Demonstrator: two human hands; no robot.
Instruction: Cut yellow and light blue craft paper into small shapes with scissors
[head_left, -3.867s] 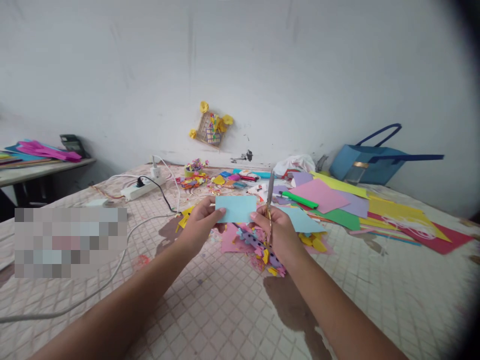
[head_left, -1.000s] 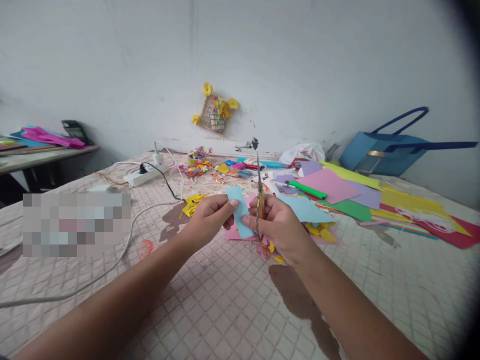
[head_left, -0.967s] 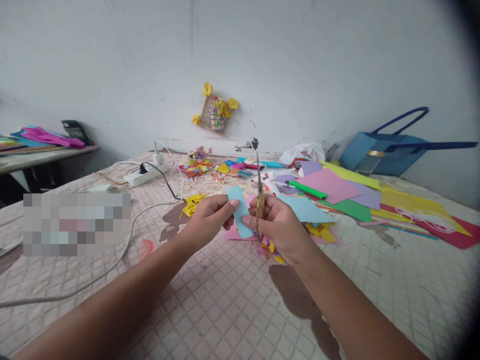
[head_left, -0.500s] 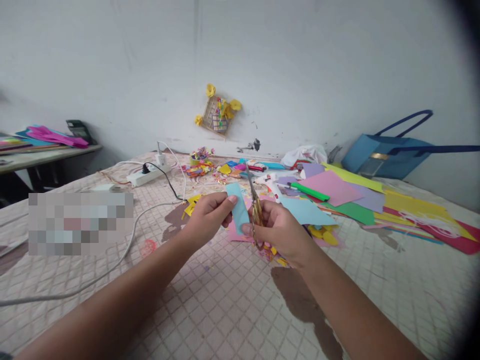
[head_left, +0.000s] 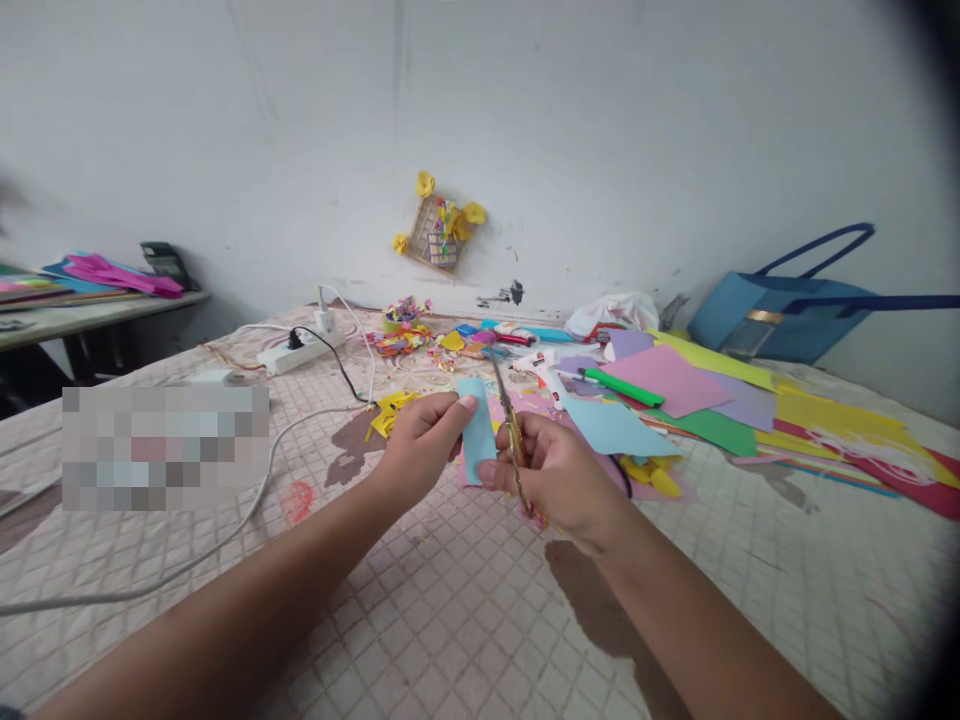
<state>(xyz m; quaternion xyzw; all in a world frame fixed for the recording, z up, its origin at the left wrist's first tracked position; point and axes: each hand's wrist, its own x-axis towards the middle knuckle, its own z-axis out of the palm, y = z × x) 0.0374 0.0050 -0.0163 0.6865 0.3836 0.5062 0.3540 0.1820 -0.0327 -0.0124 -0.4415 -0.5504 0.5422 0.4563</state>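
A light blue strip of paper [head_left: 478,432] is held upright between my two hands. My left hand [head_left: 427,440] pinches its left edge, thumb on the front near the top. My right hand [head_left: 551,470] has its thumb on the strip's lower right corner and its fingers round the gold handles of the scissors [head_left: 515,432], whose blades point up and away beside the strip. Behind the strip, partly hidden, lies pink paper [head_left: 529,403] with small scraps on it.
A glue gun [head_left: 546,375], a green marker [head_left: 622,387] and coloured sheets [head_left: 679,380] lie to the right, with a blue bag [head_left: 780,310] behind. At left are a power strip [head_left: 300,352], a cable [head_left: 274,460] and yellow scraps [head_left: 388,412].
The blue strip stands more upright and slightly lower, with both hands still on it. My right hand and the scissors have shifted slightly down. The whole view has moved a little.
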